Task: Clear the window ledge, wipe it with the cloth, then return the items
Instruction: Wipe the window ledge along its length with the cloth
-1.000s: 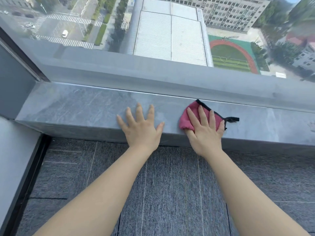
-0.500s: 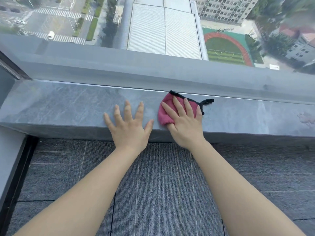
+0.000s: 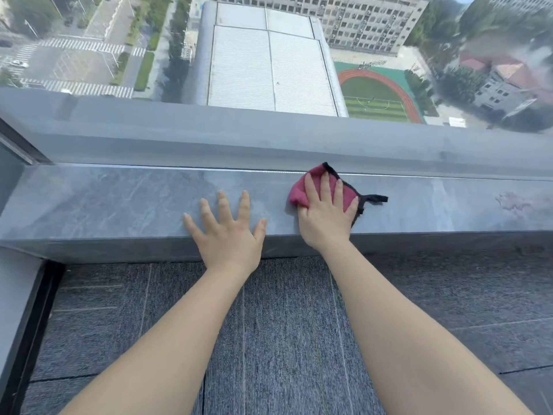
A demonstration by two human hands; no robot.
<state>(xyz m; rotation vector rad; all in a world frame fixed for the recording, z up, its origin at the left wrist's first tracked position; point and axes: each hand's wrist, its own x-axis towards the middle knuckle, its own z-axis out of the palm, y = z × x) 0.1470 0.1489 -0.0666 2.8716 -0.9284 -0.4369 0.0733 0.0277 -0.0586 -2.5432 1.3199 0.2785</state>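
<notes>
The right hand (image 3: 326, 217) lies flat on top of a pink cloth (image 3: 302, 194), its fingers straight and slightly spread, pressing the cloth down onto the ledge (image 3: 119, 202) rather than curling round it; the thumb side sits at the cloth's near left corner and the heel of the hand reaches the ledge's front edge. The cloth is bunched into a small pad with a black trim (image 3: 374, 199) along its far and right sides, and a short black tail of that trim sticks out to the right of the hand, lying on the stone. The cloth sits a little right of the middle of the ledge, towards its back, with its far tip close to the pale strip where the ledge meets the window frame (image 3: 269, 139). The left hand (image 3: 227, 235) rests just beside it to the left, apart from the cloth, palm down with all five fingers straight and fanned wide, holding nothing, its palm over the front edge. The ledge is a long grey stone slab with faint lighter veining, and a dull smudge (image 3: 511, 202) shows far to the right. Behind it runs a broad grey window frame, and through the glass (image 3: 269, 55) a white roof, a street with zebra crossings and a sports field with a red track lie far below. Under the forearms is dark grey ribbed carpet (image 3: 284, 324) in tiles, and a pale wall panel (image 3: 15, 295) with a black edge stands at the left.
</notes>
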